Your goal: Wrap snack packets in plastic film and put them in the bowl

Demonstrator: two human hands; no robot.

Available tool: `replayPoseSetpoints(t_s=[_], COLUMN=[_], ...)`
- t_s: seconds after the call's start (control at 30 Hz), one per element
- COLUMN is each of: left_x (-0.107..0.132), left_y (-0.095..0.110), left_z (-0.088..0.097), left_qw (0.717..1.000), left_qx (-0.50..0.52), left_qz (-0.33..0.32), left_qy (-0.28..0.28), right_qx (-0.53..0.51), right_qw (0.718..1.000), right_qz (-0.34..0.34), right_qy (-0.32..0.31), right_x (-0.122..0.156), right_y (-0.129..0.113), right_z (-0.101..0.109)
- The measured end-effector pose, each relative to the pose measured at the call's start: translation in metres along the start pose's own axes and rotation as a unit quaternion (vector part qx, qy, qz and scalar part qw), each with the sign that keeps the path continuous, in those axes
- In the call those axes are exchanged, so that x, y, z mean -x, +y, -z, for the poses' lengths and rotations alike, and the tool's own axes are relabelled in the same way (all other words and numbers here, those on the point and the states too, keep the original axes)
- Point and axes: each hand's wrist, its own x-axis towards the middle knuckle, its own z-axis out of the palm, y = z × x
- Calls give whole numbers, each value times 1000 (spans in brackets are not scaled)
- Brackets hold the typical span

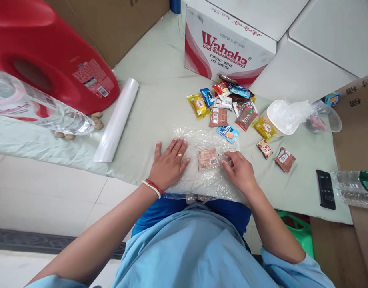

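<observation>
A sheet or bag of clear plastic (184,182) lies wrinkled at the table's front edge. My left hand (169,160) rests flat on its left side, fingers stretched out. A small brownish snack packet (208,159) with a barcode lies on or under the plastic; I cannot tell which. Just right of that packet is my right hand (239,170), its fingers loosely bent, with a gap between thumb and forefinger. It holds nothing that I can see. A blue snack packet (228,134) sits at the plastic's upper right edge.
Beyond the plastic is a pile of snack packets (217,117) before a Wahaha carton (229,46). At left are a plastic roll (116,122), a lying water bottle (40,106) and a red jug (91,76). A white tub (274,116) and a phone (325,190) are at right.
</observation>
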Motion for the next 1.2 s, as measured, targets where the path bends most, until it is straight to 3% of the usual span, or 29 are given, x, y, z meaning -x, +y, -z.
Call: replayPoseSetpoints(t_s=[0.13, 0.2, 0.3, 0.5, 0.67, 0.73, 0.87, 0.93, 1.07, 1.13, 1.2], left_x=[1, 1, 1, 2, 2, 2, 3, 4, 4, 4, 3], left_y=[-1, -1, 0, -1, -1, -1, 0, 0, -1, -2, -4], left_z=[-2, -3, -3, -1, -1, -2, -3, -4, -4, -4, -3], left_qw=[1000, 1000, 1000, 1000, 1000, 1000, 1000, 1000, 1000, 1000, 1000], left_qx=[-2, -4, -8, -6, -6, -6, -5, -5, -3, -3, -3], left_qz=[-3, -5, -7, -5, -4, -9, -15, -18, -19, -8, 3], left_qy=[-1, 2, 1, -5, 1, 3, -1, -3, -3, 2, 6], right_qx=[1, 10, 17, -19, -3, -21, 35, 77, 97, 47, -78], right_qw=[977, 964, 960, 971, 973, 983, 995, 990, 990, 990, 983], right_qz=[202, 246, 253, 223, 210, 177, -26, -89, -102, -126, -160], right_qy=[-61, -99, -119, -79, -91, -55, 84, 73, -10, -30, -43], right_x=[-18, -28, -35, -29, -27, -37, -81, -106, -137, -140, -138], right_y=[0, -4, -7, -9, -12, -5, 22, 34, 43, 47, 57], right_z=[-3, -11, -18, -12, -12, -4, 20, 26, 23, 20, 20])
